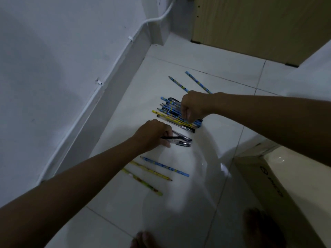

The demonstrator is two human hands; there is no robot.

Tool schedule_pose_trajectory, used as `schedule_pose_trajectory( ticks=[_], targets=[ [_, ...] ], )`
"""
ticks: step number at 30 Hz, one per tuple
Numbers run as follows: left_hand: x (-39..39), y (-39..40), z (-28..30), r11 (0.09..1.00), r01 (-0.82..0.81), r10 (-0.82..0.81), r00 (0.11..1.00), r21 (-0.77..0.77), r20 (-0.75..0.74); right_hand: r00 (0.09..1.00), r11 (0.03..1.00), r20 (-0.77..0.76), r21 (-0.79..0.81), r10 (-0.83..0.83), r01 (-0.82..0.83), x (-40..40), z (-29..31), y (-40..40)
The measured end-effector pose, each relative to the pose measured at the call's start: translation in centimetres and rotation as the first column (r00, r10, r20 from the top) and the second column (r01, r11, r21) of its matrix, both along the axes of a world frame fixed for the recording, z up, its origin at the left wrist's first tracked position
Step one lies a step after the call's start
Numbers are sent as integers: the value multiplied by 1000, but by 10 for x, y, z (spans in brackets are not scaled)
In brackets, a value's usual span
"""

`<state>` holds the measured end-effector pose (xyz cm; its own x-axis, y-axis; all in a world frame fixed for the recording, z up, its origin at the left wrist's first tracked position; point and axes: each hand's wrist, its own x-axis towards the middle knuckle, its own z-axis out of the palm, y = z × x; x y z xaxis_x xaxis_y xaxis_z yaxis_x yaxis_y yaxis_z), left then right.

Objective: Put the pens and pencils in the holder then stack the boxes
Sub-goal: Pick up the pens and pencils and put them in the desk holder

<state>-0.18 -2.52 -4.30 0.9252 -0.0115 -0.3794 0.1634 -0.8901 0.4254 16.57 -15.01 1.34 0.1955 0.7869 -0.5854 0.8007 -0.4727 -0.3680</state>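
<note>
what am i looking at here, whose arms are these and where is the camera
There is one picture, taken by a camera worn on a person's head, looking forward and down. So the two arms are that person's own, and the feet at the bottom edge are theirs too.

They are working on a white tiled floor beside a wall. Pens and pencils lie scattered on it. The left hand holds a few black pens. The right hand reaches into a pile of pens and pencils, fingers curled on some. Three loose pencils lie nearer, two more farther off. A cardboard box sits at the right. No holder is in view.
</note>
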Motion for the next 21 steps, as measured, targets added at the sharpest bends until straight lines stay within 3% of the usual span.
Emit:
schedule_pose_trajectory(
  ticks=[6,11,16,21],
  targets=[
    [-20,35,13,998,-2,11,989,-62,150,998,996,38,63,-59,57,-18,-9,8],
    [-36,65,22,972,-202,223,950,-118,216,990,996,112,47,-82,77,-42,-26,7],
    [-30,64,27,843,-483,525,833,-236,172,982,993,164,88,-91,77,-59,-34,3],
    [-20,52,21,734,-617,662,744,-285,91,974,984,163,109,-157,140,-81,-43,-2]
  ],
)
